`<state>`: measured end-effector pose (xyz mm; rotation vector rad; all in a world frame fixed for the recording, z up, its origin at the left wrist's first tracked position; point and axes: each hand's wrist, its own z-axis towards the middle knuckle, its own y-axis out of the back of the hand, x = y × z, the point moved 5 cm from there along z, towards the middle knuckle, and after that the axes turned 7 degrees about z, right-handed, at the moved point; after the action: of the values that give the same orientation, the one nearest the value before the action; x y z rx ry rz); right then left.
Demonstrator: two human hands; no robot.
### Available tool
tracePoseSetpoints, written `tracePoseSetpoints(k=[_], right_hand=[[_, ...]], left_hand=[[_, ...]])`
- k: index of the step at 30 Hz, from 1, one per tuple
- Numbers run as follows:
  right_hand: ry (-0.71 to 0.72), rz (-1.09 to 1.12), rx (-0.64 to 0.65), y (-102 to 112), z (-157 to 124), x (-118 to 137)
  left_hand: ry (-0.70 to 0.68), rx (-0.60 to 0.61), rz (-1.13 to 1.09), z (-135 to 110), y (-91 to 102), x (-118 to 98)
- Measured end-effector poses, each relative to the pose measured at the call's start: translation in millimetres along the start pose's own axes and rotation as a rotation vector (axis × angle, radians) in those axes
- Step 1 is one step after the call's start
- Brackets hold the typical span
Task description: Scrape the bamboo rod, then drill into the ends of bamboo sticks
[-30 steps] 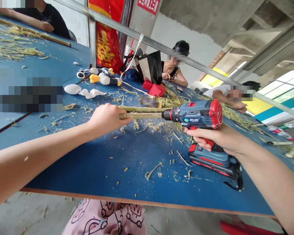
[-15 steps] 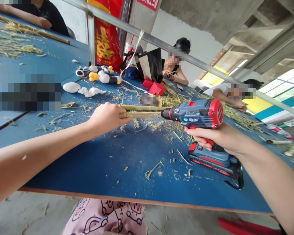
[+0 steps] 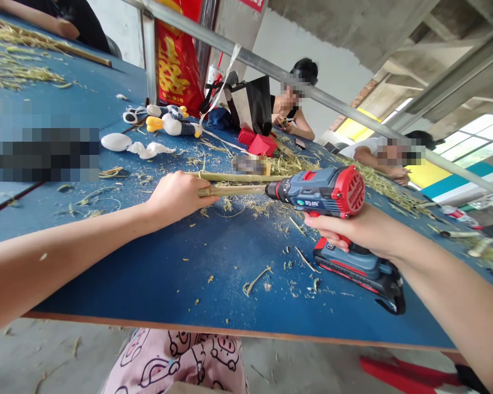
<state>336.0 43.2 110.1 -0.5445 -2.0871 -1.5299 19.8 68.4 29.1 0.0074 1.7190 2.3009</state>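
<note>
My left hand [image 3: 176, 196] is closed around a thin bamboo stick [image 3: 238, 190] just above the table. My right hand [image 3: 367, 229] grips a blue and red cordless drill [image 3: 312, 189] by its handle, index finger at the trigger. The drill points left, its chuck [image 3: 273, 189] in line with the stick's right end. A slim bit shows there; how deep it sits in the stick I cannot tell. Just behind lies a greener bamboo stick [image 3: 246, 177], its left end near my left knuckles; whether the hand touches it is unclear.
Shavings and dust litter the blue table [image 3: 160, 279]. Behind lie crocheted goose-like toys [image 3: 175, 125], a white egg-shaped piece [image 3: 115, 142], red boxes [image 3: 262, 145] and a black-and-white bag [image 3: 250, 104]. A metal rail [image 3: 267, 65] crosses the back. Other people sit beyond.
The drill has shifted slightly left, toward my left hand, along the line of the stick. My left hand keeps its hold. The whole view has shifted a little.
</note>
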Motion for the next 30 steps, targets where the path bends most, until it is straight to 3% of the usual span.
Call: tracePoseSetpoints(k=[30], right_hand=[[0.007,0.059,0.024,-0.9,-3.3,5.8]], left_hand=[[0.002,0.029,-0.075,1.5,-2.4,2.6]])
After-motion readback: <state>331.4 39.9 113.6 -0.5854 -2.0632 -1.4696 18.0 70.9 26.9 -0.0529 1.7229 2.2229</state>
